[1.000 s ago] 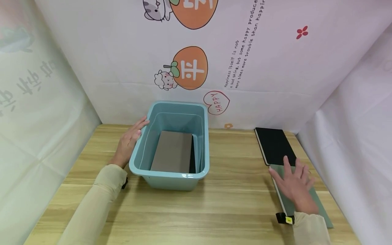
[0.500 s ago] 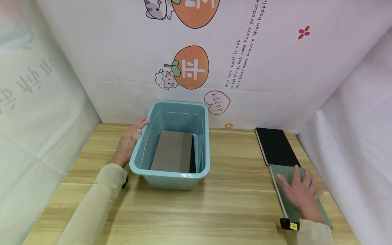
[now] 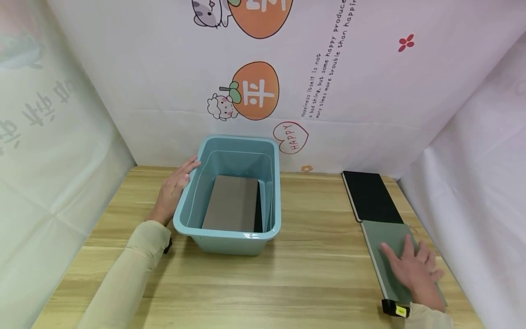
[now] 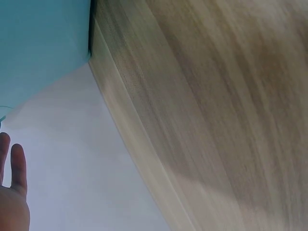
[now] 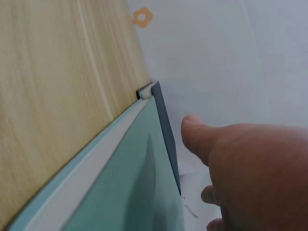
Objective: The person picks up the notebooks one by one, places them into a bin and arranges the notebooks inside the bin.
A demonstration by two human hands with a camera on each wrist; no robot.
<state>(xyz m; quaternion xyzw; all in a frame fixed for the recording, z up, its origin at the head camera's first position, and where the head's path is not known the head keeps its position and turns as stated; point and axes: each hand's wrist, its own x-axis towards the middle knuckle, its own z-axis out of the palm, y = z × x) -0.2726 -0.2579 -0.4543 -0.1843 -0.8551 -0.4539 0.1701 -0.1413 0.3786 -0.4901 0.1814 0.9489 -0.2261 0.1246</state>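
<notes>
A light-blue plastic bin (image 3: 232,244) stands on the table, left of the middle. My left hand (image 3: 170,192) rests with straight fingers against its left rim. Inside the bin lies a grey-brown notebook (image 3: 231,203), with a dark edge (image 3: 258,214) showing along its right side. On the right lies a green notebook (image 3: 376,233), its far end meeting a black notebook (image 3: 371,196). Over the green notebook my right hand (image 3: 415,269) spreads its fingers and holds nothing. The right wrist view shows the thumb (image 5: 197,137) raised apart from the green cover (image 5: 139,168).
A wooden table (image 3: 312,265) carries everything. White printed cloth (image 3: 349,141) rises behind its back edge, and further white cloth hangs at the left (image 3: 53,183) and right (image 3: 481,205). Bare wood lies between the bin and the notebooks.
My right hand has drawn back toward me and slightly right over the green notebook, baring its far end. The left hand, bin and notebooks have stayed put.
</notes>
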